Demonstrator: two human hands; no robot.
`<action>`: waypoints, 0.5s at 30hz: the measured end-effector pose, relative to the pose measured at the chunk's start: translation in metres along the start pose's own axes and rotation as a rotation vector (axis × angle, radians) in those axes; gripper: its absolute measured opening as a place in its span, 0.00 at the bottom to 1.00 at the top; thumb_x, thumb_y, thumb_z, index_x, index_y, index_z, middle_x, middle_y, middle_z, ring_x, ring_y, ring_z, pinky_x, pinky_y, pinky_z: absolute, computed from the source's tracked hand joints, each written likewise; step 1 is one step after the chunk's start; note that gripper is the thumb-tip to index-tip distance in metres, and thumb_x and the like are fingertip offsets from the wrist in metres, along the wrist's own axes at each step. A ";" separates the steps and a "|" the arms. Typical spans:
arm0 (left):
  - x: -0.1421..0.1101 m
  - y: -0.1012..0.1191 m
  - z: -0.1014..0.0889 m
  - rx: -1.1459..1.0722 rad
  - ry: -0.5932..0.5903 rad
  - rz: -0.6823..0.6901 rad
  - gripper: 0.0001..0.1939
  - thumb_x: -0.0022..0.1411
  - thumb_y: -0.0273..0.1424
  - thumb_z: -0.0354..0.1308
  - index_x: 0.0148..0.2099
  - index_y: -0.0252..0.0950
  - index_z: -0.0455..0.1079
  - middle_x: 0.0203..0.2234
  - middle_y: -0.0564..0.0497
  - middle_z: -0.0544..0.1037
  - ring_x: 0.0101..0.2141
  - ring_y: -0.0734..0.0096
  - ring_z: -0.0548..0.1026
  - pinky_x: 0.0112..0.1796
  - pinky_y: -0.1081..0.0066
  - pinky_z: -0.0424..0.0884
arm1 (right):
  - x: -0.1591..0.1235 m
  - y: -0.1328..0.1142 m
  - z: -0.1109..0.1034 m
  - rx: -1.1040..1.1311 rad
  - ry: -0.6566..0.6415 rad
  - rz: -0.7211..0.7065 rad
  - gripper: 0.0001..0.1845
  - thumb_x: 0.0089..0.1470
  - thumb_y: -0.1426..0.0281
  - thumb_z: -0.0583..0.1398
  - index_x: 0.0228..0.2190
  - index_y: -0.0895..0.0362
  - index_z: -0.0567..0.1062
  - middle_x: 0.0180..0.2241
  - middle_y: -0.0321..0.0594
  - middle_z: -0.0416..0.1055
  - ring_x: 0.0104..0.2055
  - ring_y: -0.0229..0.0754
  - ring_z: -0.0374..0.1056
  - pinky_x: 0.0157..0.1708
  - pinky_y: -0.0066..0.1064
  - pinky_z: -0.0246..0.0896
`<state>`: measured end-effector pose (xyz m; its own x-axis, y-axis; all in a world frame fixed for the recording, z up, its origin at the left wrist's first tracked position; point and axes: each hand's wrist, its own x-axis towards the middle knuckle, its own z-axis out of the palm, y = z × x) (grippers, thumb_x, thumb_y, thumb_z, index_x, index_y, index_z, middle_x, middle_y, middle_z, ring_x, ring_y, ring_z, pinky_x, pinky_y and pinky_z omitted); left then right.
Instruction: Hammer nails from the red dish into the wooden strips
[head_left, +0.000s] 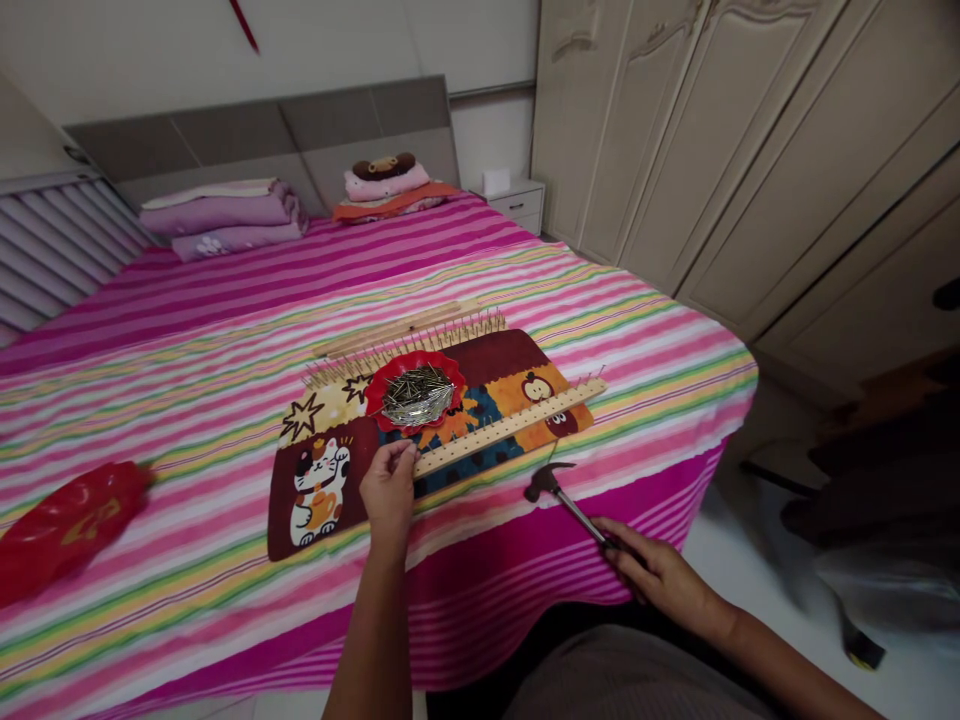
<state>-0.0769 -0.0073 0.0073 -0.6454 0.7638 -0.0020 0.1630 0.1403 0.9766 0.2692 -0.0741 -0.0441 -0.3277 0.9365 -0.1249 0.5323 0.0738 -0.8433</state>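
Note:
My left hand [391, 490] is at the near left end of a narrow wooden strip [510, 428], its thumb and fingers pinched together; what they hold is too small to make out. The strip has a row of small holes, and a few nails stand up from its far right end. My right hand [660, 575] grips the handle of a claw hammer [551, 482], whose dark head hangs just off the strip's near side. Behind the strip a red scalloped dish [375, 393] holds a heap of nails. All this rests on a patterned mat [360, 520].
Another wooden strip [397, 352] full of upright nails lies behind the dish, with a plain wooden board [405, 328] beyond it. A red plastic object [75, 525] lies left on the striped bed [202, 540]. Folded bedding [232, 222] sits by the headboard; wardrobes [660, 130] stand right.

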 end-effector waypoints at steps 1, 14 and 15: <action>0.000 0.000 0.000 0.036 -0.006 0.021 0.15 0.47 0.40 0.60 0.35 0.36 0.72 0.24 0.52 0.76 0.29 0.70 0.74 0.35 0.71 0.69 | 0.000 0.000 0.000 -0.002 0.001 -0.003 0.28 0.57 0.55 0.53 0.52 0.58 0.72 0.46 0.45 0.77 0.46 0.48 0.73 0.47 0.36 0.68; -0.005 0.003 0.001 0.394 -0.019 0.190 0.09 0.50 0.35 0.55 0.31 0.38 0.73 0.25 0.51 0.76 0.28 0.69 0.72 0.35 0.71 0.67 | -0.006 -0.026 -0.005 -0.054 -0.072 -0.110 0.25 0.58 0.60 0.53 0.54 0.56 0.71 0.50 0.46 0.74 0.51 0.48 0.71 0.51 0.36 0.65; -0.006 0.002 0.000 0.401 -0.015 0.200 0.09 0.50 0.35 0.55 0.31 0.38 0.73 0.26 0.51 0.76 0.28 0.69 0.72 0.35 0.70 0.67 | -0.005 -0.034 -0.005 -0.058 -0.076 -0.140 0.24 0.58 0.61 0.53 0.54 0.56 0.71 0.50 0.45 0.74 0.50 0.47 0.71 0.50 0.35 0.66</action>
<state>-0.0726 -0.0112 0.0093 -0.5617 0.8092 0.1724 0.5618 0.2201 0.7974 0.2569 -0.0794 -0.0122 -0.4587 0.8872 -0.0496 0.5210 0.2234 -0.8238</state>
